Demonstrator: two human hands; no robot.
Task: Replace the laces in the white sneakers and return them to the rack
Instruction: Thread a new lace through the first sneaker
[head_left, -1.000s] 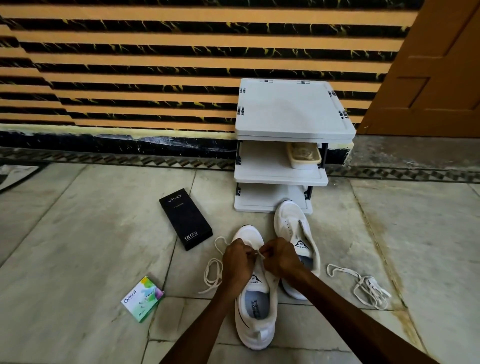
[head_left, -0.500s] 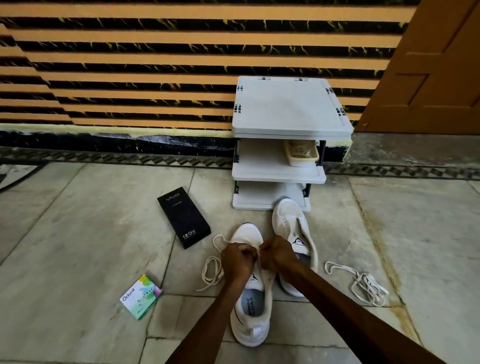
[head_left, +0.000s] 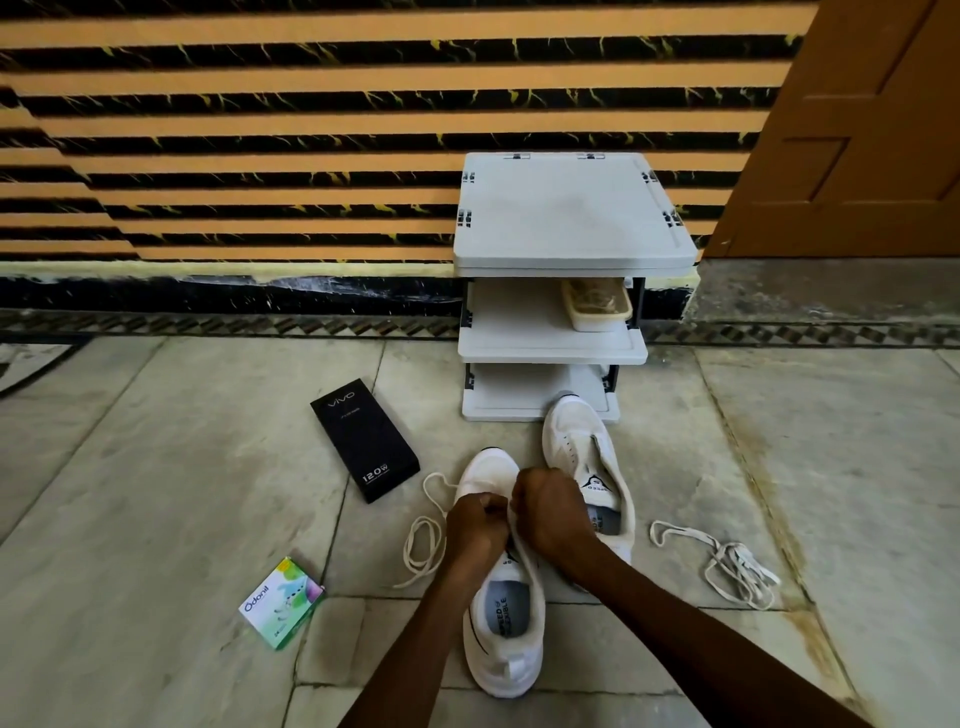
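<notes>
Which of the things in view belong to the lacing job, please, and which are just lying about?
Job: near sneaker, far sneaker, threaded lace, loose lace, rack, left hand, right hand.
Lying about: black vivo box, Odonil box, beige tray.

Home interior, floor-level spot by a door (head_left: 857, 130), likely an entry or hallway.

Evidence:
- The floor (head_left: 156, 467) is worn stone slab, with a patterned border strip along the wall (head_left: 260, 130).
- The wall is tiled in orange and black marbled stripes, with black skirting (head_left: 208, 296) below.
- The door at right is brown panelled wood.
- A small white three-tier rack (head_left: 571, 218) stands against the wall, with a beige tub (head_left: 597, 306) on its middle shelf.
- Household bits lie on the floor: two white sneakers (head_left: 506, 644) just in front of the rack, loose laces (head_left: 727, 566), a black vivo box (head_left: 363, 447) and an Odonil box (head_left: 283, 603).
</notes>
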